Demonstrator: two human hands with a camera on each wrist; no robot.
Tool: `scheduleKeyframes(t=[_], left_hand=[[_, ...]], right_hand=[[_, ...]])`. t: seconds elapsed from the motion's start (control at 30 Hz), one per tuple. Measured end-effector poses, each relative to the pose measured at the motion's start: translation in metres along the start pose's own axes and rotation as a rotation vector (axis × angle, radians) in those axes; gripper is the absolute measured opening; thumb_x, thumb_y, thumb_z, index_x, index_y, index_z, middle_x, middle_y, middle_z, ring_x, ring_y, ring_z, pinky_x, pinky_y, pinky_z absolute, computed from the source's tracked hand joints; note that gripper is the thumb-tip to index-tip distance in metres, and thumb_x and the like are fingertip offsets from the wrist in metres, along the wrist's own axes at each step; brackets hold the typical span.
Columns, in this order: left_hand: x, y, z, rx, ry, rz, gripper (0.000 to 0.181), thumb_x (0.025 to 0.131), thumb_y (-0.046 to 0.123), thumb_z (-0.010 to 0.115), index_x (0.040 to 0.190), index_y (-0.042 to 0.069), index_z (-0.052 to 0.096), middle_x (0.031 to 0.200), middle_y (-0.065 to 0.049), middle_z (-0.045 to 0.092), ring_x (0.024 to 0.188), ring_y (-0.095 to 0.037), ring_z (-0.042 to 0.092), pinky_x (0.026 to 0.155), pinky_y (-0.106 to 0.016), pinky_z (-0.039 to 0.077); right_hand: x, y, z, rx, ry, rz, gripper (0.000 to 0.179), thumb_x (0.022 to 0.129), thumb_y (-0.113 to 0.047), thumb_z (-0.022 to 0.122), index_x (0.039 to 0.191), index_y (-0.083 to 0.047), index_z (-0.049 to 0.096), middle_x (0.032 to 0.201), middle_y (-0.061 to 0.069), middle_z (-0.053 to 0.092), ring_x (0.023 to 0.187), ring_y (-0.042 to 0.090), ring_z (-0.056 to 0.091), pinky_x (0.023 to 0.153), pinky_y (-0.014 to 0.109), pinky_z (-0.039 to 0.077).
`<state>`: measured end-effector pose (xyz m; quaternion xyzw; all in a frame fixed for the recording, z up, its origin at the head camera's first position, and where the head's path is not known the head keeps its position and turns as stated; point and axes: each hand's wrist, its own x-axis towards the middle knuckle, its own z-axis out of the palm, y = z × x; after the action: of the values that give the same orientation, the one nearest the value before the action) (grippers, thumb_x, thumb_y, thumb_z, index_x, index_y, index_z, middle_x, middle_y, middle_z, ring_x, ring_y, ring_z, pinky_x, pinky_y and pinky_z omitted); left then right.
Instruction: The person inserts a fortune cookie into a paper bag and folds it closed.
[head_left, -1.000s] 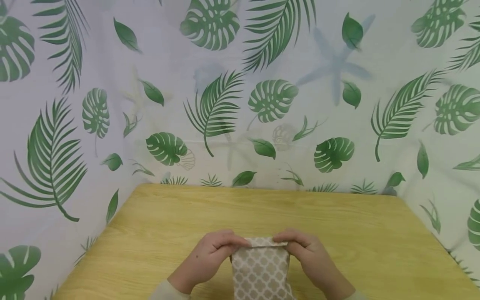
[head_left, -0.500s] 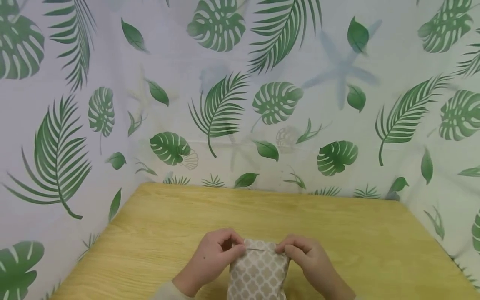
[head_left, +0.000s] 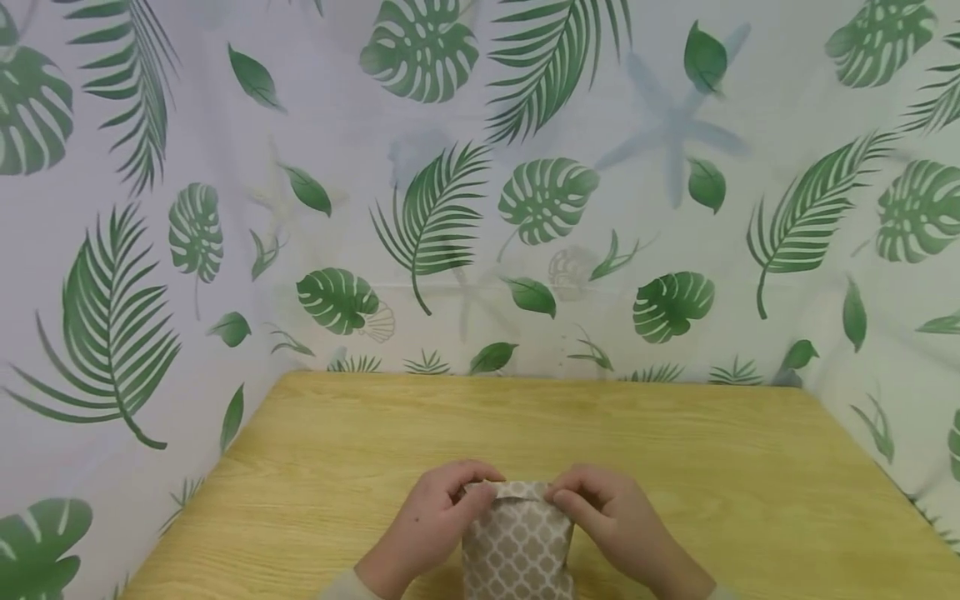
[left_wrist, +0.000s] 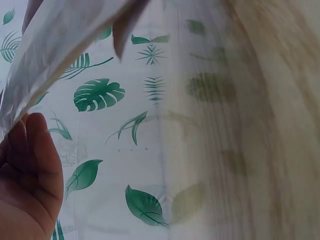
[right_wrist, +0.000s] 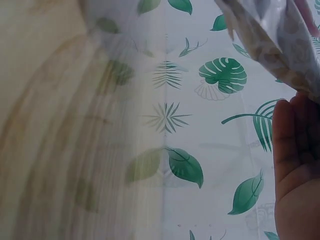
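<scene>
A beige bag (head_left: pixel 517 550) with a white lattice pattern stands at the bottom middle of the head view, its top edge folded over into a narrow strip (head_left: pixel 522 491). At the left end of that fold, my left hand (head_left: pixel 444 515) pinches the bag between thumb and fingers. My right hand (head_left: pixel 613 515) pinches the opposite end the same way. From the left wrist, the bag's pale, creased side (left_wrist: pixel 60 50) slants above the fingers. The right wrist view has the crinkled bag (right_wrist: pixel 275 37) over that hand's fingertips. The lower part of the bag runs out of the head view.
A yellow wood-grain table (head_left: pixel 360 433) spreads out under and behind the hands. White sheeting (head_left: pixel 465 333) printed with green leaves rises along its back edge and both sides.
The thumbs and fingers have shifted along the folded strip, and the hands are slightly closer together. The fold stays at the bag's top; the head view has moved slightly.
</scene>
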<state>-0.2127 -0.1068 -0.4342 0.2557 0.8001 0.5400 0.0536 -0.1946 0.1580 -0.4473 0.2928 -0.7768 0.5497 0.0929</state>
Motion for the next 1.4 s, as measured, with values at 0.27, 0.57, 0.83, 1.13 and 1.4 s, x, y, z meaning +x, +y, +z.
scheduleKeyframes(t=[0.27, 0.57, 0.83, 1.13, 1.4], left_hand=[[-0.001, 0.002, 0.005, 0.019, 0.023, -0.003, 0.019, 0.101, 0.037, 0.062, 0.097, 0.022, 0.072, 0.095, 0.007, 0.069, 0.084, -0.014, 0.064, 0.072, -0.03, 0.055], [-0.002, 0.002, 0.008, 0.089, 0.029, 0.156, 0.011, 0.102, 0.031, 0.063, 0.098, 0.023, 0.069, 0.094, 0.01, 0.066, 0.086, -0.008, 0.064, 0.076, -0.028, 0.056], [-0.002, 0.002, 0.008, 0.219, 0.061, 0.266, 0.005, 0.1, 0.022, 0.065, 0.099, 0.021, 0.071, 0.093, 0.014, 0.063, 0.079, -0.003, 0.058, 0.068, -0.023, 0.053], [0.001, 0.002, 0.004, 0.303, 0.085, 0.299, 0.007, 0.099, 0.021, 0.066, 0.098, 0.021, 0.073, 0.092, 0.016, 0.062, 0.078, -0.001, 0.056, 0.066, -0.021, 0.052], [0.001, 0.002, 0.0, 0.302, 0.078, 0.275, 0.009, 0.1, 0.023, 0.066, 0.099, 0.022, 0.074, 0.091, 0.016, 0.061, 0.077, -0.002, 0.055, 0.066, -0.021, 0.051]], right_hand=[[-0.001, -0.003, 0.003, -0.037, -0.002, -0.008, 0.009, 0.102, -0.01, 0.06, 0.104, -0.016, 0.068, 0.098, -0.001, 0.069, 0.081, 0.015, 0.067, 0.069, 0.031, 0.058], [0.002, -0.007, 0.007, -0.113, -0.036, 0.176, 0.012, 0.099, -0.03, 0.067, 0.106, -0.021, 0.072, 0.101, -0.005, 0.07, 0.084, 0.011, 0.065, 0.07, 0.031, 0.056], [0.003, -0.008, 0.004, -0.16, -0.002, 0.101, 0.009, 0.098, -0.03, 0.067, 0.091, -0.026, 0.073, 0.088, -0.012, 0.07, 0.075, 0.009, 0.066, 0.066, 0.029, 0.057], [0.004, -0.004, -0.006, -0.285, 0.013, -0.015, 0.009, 0.098, -0.023, 0.068, 0.093, -0.027, 0.075, 0.089, -0.016, 0.069, 0.077, 0.005, 0.066, 0.064, 0.027, 0.057], [0.002, -0.003, -0.003, -0.309, 0.053, -0.007, 0.007, 0.097, -0.024, 0.069, 0.094, -0.027, 0.074, 0.089, -0.018, 0.068, 0.077, 0.004, 0.065, 0.066, 0.027, 0.057]])
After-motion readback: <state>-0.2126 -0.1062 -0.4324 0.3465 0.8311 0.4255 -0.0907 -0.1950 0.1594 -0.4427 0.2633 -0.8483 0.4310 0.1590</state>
